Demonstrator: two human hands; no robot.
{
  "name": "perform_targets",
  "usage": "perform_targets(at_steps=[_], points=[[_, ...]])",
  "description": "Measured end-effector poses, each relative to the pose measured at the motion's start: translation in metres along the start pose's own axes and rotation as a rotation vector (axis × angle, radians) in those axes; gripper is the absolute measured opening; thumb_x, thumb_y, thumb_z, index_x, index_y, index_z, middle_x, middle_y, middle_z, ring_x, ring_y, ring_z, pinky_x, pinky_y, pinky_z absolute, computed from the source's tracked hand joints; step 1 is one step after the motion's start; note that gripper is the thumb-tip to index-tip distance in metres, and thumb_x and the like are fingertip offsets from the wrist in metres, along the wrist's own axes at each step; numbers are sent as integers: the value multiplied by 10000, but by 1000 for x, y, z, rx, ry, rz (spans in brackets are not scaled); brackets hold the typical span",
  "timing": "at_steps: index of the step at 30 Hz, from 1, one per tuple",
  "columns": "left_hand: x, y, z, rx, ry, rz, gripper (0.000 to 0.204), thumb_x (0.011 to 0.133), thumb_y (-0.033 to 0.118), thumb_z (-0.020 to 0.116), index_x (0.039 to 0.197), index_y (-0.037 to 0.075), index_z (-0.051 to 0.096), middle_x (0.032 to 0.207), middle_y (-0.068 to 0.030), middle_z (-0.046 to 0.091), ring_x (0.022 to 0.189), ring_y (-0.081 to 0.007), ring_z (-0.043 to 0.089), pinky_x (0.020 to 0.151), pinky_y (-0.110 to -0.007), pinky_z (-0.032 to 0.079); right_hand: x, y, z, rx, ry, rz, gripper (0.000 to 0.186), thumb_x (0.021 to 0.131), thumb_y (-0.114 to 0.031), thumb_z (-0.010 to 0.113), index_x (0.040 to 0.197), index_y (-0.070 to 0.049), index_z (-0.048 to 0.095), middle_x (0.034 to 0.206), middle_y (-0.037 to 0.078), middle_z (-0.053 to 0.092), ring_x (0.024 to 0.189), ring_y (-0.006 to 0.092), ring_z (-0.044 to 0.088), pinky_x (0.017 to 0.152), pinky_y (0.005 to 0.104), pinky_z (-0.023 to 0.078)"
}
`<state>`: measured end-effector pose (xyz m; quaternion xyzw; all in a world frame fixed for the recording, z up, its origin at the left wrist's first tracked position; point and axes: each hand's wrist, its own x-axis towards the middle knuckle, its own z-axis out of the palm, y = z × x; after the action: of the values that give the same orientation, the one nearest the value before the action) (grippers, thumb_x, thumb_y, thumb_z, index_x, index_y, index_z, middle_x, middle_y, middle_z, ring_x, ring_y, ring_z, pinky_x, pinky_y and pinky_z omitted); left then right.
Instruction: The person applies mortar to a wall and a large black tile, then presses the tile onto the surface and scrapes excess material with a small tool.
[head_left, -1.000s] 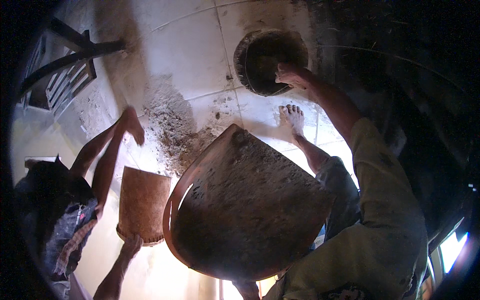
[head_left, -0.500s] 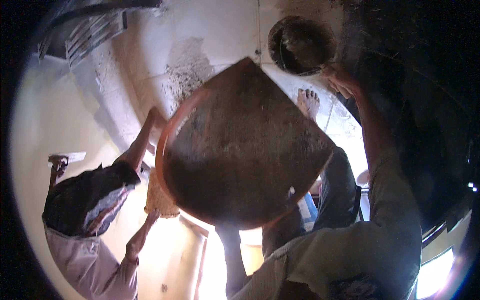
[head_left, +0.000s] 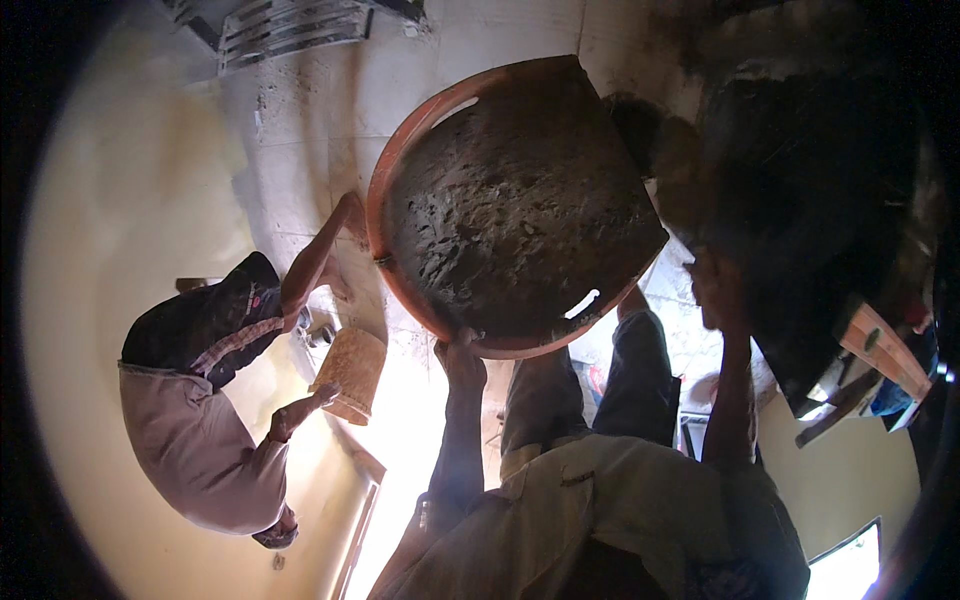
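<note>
A large reddish-brown mortar tub (head_left: 375,215) hangs tilted in front of me, its rounded rim toward the left and straighter edges toward the right. Wet grey mortar (head_left: 500,230) covers its inside, and slots pierce it near the rim. My left hand (head_left: 462,362) grips its near rim, fingers closed round the edge. To the right of the tub, apart from it, my right hand (head_left: 716,288) is raised in shadow; its fingers are too dark and blurred to read. Behind the tub's far right edge shows a dark round shape, probably a bucket (head_left: 635,130), partly hidden.
At left a co-worker bends over, one hand on a tan bucket (head_left: 352,375). A slatted grey crate (head_left: 295,32) lies at the far left. Orange-brown boards (head_left: 880,345) stand at the right. Pale floor tiles (head_left: 310,130) carry mortar stains.
The tub has tipped and shifted up and right, and its mortar now shows clearly. My right hand has moved back from beside the bucket. The co-worker's tan bucket has come into fuller view.
</note>
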<state>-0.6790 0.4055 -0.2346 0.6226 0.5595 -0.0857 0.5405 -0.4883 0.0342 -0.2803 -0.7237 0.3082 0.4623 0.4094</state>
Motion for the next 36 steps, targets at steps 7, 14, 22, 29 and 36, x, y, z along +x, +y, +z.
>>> perform_targets(at_steps=[7, 14, 22, 29, 36], points=[[-18, 41, 35, -210, 55, -64, 146, 746, 68, 578, 885, 26, 566, 856, 0, 558, 741, -147, 539, 625, -307, 429, -89, -18, 19, -218, -133, -469, 330, 812, -142, 705, 1066, 9, 558, 853, 157, 665, 736, 213, 662, 625, 320, 509], [-53, 75, 26, -300, -52, 79, 116, 743, 139, 601, 734, 44, 536, 685, 4, 517, 608, -95, 488, 529, -275, 379, -140, -49, 61, -288, 26, -741, 266, 808, -201, 658, 1011, -40, 598, 822, 199, 643, 765, 379, 641, 662, 439, 513], [-97, 143, 7, -155, -123, 99, 223, 770, 242, 601, 707, 35, 543, 645, 6, 516, 595, -106, 501, 519, -296, 404, -172, -96, 58, -430, 39, -759, 253, 800, -234, 676, 942, -41, 595, 867, 164, 669, 821, 380, 643, 698, 464, 514], [-86, 131, -8, -149, -173, 68, 316, 765, 305, 637, 691, 17, 530, 629, -4, 506, 579, -110, 490, 513, -304, 406, -195, -117, 62, -661, 333, -884, 238, 836, -187, 617, 1038, -65, 582, 802, 173, 655, 803, 379, 650, 695, 492, 520], [-100, 159, -27, -289, -254, 123, 195, 718, 190, 633, 731, 25, 530, 651, -6, 509, 564, -123, 503, 496, -300, 402, -234, -125, 57, -738, 492, -947, 239, 869, -201, 550, 1072, -76, 540, 986, 230, 613, 788, 409, 643, 613, 521, 515]])
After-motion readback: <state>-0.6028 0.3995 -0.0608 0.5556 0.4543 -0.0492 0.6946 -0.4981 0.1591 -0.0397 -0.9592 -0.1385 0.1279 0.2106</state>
